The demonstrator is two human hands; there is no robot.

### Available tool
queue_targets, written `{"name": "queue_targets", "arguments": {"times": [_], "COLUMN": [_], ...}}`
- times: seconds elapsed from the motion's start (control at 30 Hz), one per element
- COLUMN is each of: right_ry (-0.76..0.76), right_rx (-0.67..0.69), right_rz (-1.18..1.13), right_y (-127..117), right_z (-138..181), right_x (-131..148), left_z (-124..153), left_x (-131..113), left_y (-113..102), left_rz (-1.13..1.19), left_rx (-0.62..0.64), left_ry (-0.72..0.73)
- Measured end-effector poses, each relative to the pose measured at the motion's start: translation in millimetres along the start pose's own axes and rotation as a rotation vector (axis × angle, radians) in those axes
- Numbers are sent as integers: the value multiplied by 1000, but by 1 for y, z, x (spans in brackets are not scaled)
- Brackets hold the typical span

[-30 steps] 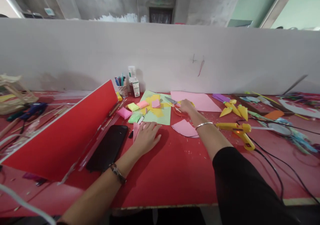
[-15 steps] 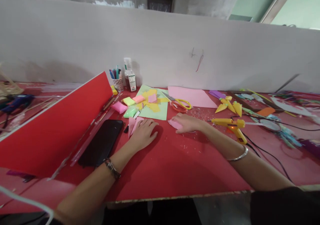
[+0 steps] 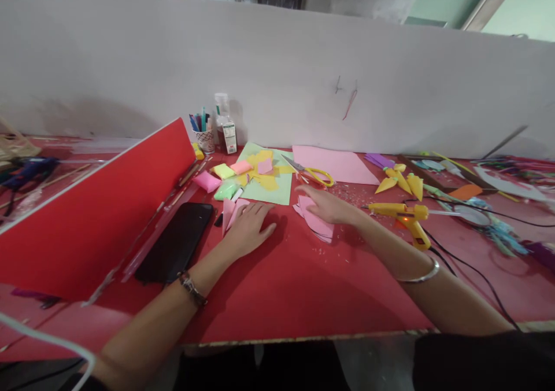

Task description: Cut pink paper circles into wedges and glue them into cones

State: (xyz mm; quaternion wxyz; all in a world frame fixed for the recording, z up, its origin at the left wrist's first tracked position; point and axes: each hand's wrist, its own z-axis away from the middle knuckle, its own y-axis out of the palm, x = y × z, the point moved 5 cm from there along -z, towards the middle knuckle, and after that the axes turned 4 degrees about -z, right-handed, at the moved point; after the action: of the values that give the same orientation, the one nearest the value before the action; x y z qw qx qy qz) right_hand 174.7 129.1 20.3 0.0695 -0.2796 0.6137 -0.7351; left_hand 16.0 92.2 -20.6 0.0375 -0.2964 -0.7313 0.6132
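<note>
My left hand [image 3: 250, 227] lies palm down on the red table with its fingers stretched out, touching the edge of a folded pink paper [image 3: 229, 213]. My right hand [image 3: 324, 204] is over several cut pink paper pieces [image 3: 317, 228], its fingers extended and nothing held in them. Just beyond those fingertips lie the scissors [image 3: 319, 175], with yellow handles and blades pointing back to the left. A marker [image 3: 236, 195] lies beside the folded pink paper, partly hidden by it.
A black phone [image 3: 176, 243] and a standing red board [image 3: 99, 211] are on the left. Colourful clay packets [image 3: 207, 181] lie by a green sheet [image 3: 277, 193]. A yellow glue gun [image 3: 401, 211] with its cord and yellow paper cones [image 3: 401, 180] lie to the right.
My right hand has come off the pink paper pieces and moved slightly toward the scissors, uncovering the pieces. My left hand has stayed in place. The view has shifted slightly.
</note>
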Motion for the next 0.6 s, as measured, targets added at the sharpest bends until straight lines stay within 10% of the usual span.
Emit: {"name": "queue_targets", "arguments": {"times": [0.23, 0.37, 0.6], "right_ry": [-121, -146, -475], "right_rx": [-318, -360, -610], "right_rz": [-515, -606, 98], "right_y": [9, 20, 14], "right_z": [15, 21, 60], "right_x": [16, 15, 32], "left_z": [1, 0, 1], "left_x": [-4, -8, 1], "left_y": [-1, -5, -5], "left_rz": [806, 805, 786], "left_rx": [-33, -46, -49], "left_ry": [-5, 12, -265]}}
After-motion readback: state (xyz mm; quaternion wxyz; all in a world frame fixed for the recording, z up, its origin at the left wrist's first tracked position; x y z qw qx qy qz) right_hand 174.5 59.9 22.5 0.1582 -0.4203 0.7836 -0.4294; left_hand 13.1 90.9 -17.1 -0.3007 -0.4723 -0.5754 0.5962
